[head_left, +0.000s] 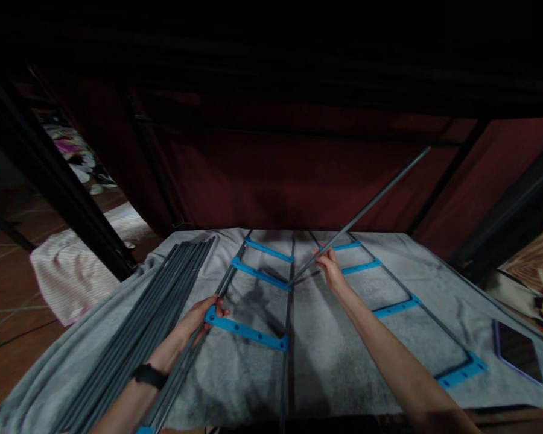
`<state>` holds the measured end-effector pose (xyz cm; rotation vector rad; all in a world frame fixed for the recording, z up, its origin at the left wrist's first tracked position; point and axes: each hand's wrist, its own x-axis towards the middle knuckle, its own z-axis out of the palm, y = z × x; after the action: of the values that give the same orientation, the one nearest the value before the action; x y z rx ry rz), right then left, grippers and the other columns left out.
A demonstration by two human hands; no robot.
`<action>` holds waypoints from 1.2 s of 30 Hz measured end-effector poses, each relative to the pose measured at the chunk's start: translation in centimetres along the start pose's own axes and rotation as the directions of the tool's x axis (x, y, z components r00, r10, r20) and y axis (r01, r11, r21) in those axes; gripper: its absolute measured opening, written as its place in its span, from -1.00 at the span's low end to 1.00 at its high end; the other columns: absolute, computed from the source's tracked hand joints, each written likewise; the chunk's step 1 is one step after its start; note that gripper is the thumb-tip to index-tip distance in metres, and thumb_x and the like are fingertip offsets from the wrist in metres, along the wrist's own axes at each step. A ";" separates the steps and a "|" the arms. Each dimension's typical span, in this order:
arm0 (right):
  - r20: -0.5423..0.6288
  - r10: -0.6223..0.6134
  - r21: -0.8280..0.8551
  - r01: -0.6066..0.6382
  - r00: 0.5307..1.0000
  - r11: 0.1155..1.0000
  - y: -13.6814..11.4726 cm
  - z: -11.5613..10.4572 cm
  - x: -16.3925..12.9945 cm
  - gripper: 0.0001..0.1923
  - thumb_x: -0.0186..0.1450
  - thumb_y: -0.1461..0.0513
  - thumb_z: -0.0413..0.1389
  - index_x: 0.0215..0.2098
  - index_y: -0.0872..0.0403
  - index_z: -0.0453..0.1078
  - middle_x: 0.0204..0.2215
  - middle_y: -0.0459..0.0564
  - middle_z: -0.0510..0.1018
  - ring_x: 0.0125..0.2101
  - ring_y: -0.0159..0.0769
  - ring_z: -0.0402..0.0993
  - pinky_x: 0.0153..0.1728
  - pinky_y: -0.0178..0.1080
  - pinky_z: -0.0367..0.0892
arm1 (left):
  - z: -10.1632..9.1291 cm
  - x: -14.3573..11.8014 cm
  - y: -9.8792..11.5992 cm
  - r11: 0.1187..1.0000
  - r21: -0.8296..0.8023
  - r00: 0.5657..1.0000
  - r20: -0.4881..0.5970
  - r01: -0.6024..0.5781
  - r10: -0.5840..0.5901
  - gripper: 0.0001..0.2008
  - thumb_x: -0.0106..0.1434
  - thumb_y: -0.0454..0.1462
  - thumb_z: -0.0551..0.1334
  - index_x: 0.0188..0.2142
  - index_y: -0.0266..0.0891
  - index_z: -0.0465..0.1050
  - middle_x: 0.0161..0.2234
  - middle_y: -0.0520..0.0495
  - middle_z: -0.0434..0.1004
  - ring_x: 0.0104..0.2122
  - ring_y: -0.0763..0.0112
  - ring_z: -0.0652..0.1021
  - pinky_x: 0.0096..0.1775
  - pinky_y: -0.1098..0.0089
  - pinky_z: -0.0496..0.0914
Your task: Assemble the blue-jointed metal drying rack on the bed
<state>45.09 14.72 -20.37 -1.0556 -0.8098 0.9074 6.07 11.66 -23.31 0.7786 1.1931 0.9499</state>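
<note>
While frame [298, 283] of grey rods and blue connector bars lies flat on grey blanket [335, 355], left hand [204, 314] grips frame's left side rod beside blue bar [247, 330]. Right hand [330, 265] closed around loose grey rod [366, 210], angled up and away from frame. Rod bundle [154, 313] left of frame. Phone [518, 351] right of frame.

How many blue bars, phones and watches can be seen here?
Blue bars: 8 (one barely shows at the bottom edge)
Phones: 1
Watches: 1
Total: 10
</note>
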 end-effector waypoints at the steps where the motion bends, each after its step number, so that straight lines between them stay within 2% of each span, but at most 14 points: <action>1: -0.006 0.025 0.012 -0.025 1.000 1.000 0.2 -0.4 -0.3 -0.50 -0.07 0.21 0.17 -0.12 -0.07 0.33 -0.26 -0.14 0.55 -0.18 -0.24 0.43 -0.19 -0.23 0.28 | 0.0 -0.1 -0.1 1.000 -0.004 1.000 0.002 -0.004 0.004 -0.72 0.13 -0.11 0.35 -0.49 -0.30 0.47 -0.63 -0.05 0.49 -0.45 0.28 0.62 -0.42 0.47 0.43; 5: -0.001 0.097 -0.001 -0.097 0.995 0.995 1.2 -1.9 -1.5 -0.53 -0.10 0.22 0.16 -0.17 -0.03 0.39 -0.25 -0.10 0.57 -0.18 -0.21 0.44 -0.24 -0.24 0.28 | 0.3 -1.0 0.5 0.999 -0.013 0.998 0.050 -0.045 0.046 -0.69 0.06 -0.11 0.39 -0.59 -0.28 0.43 -0.57 -0.07 0.53 -0.46 0.30 0.60 -0.28 0.39 0.48; 9: 0.016 0.150 -0.037 -0.149 0.989 0.988 2.6 -3.1 -2.4 -0.51 -0.11 0.22 0.16 -0.15 -0.01 0.41 -0.21 -0.05 0.58 -0.16 -0.17 0.46 -0.23 -0.21 0.31 | 1.0 -2.5 2.9 0.996 0.021 0.994 0.068 -0.084 0.082 -0.73 0.07 -0.15 0.39 -0.58 -0.29 0.46 -0.57 -0.09 0.54 -0.55 0.37 0.52 -0.31 0.37 0.48; 13: 0.003 0.196 -0.129 -0.194 0.981 0.973 4.0 -3.6 -3.4 -0.52 -0.10 0.17 0.14 -0.17 0.00 0.41 -0.26 -0.04 0.57 -0.20 -0.15 0.47 -0.24 -0.19 0.34 | 1.7 -3.8 4.7 0.995 0.074 0.996 0.056 -0.071 0.067 -0.76 0.09 -0.18 0.38 -0.55 -0.31 0.47 -0.59 -0.11 0.52 -0.53 0.29 0.55 -0.36 0.38 0.46; 19: -0.007 0.306 -0.279 -0.296 0.952 0.913 6.4 -3.3 -5.3 -0.66 -0.10 0.11 0.13 -0.33 0.01 0.36 -0.33 -0.05 0.54 -0.31 -0.22 0.47 -0.32 -0.22 0.36 | 1.6 -3.9 4.3 0.989 0.114 0.995 0.048 -0.094 0.089 -0.73 0.08 -0.13 0.38 -0.55 -0.28 0.48 -0.60 -0.10 0.52 -0.49 0.23 0.59 -0.30 0.32 0.49; 24: 0.024 0.413 -0.353 -0.378 0.911 0.856 8.5 -2.9 -7.4 -0.70 -0.11 0.16 0.11 -0.36 0.03 0.40 -0.43 -0.08 0.53 -0.44 -0.28 0.43 -0.40 -0.23 0.33 | 2.3 -4.4 5.0 0.976 0.178 0.987 0.125 -0.125 0.104 -0.71 0.11 -0.09 0.36 -0.54 -0.27 0.48 -0.61 -0.11 0.52 -0.45 0.16 0.61 -0.30 0.29 0.49; 27: 0.149 0.481 -0.395 -0.394 0.864 0.830 8.4 -1.9 -8.6 -0.76 -0.09 0.20 0.11 -0.41 0.04 0.45 -0.46 -0.08 0.55 -0.46 -0.31 0.42 -0.40 -0.25 0.32 | 2.9 -4.8 5.7 0.980 0.149 0.983 0.147 -0.135 0.113 -0.73 0.12 -0.10 0.36 -0.46 -0.30 0.51 -0.63 -0.10 0.50 -0.44 0.11 0.62 -0.32 0.27 0.49; 30: 0.367 0.524 -0.434 -0.357 0.769 0.827 7.1 0.3 -9.5 -0.77 -0.01 0.21 0.09 -0.38 0.05 0.50 -0.42 -0.05 0.59 -0.44 -0.33 0.44 -0.39 -0.26 0.33 | 2.8 -4.7 5.4 0.992 0.067 0.988 0.115 -0.111 0.103 -0.75 0.12 -0.14 0.36 -0.43 -0.32 0.51 -0.59 -0.10 0.52 -0.45 0.13 0.62 -0.31 0.26 0.49; 33: 0.517 0.473 -0.397 -0.290 0.713 0.871 5.5 3.4 -9.9 -0.79 0.05 0.22 0.07 -0.38 0.04 0.51 -0.42 -0.06 0.60 -0.43 -0.32 0.46 -0.39 -0.27 0.34 | 2.2 -4.1 3.6 0.998 -0.035 0.997 0.038 -0.061 0.063 -0.77 0.16 -0.15 0.33 -0.43 -0.31 0.49 -0.62 -0.08 0.50 -0.44 0.16 0.62 -0.30 0.26 0.50; 36: 0.564 0.420 -0.345 -0.259 0.711 0.902 4.7 6.9 -9.6 -0.82 0.05 0.25 0.06 -0.41 0.04 0.50 -0.45 -0.07 0.59 -0.44 -0.33 0.46 -0.41 -0.28 0.35 | 1.8 -3.3 0.3 0.993 -0.111 0.999 -0.004 -0.040 0.039 -0.76 0.18 -0.14 0.29 -0.41 -0.30 0.48 -0.64 -0.06 0.48 -0.42 0.17 0.62 -0.30 0.30 0.49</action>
<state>34.06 9.60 -23.94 -1.1460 -1.3371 1.5658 7.45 8.76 -21.37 0.7147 1.1201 1.0411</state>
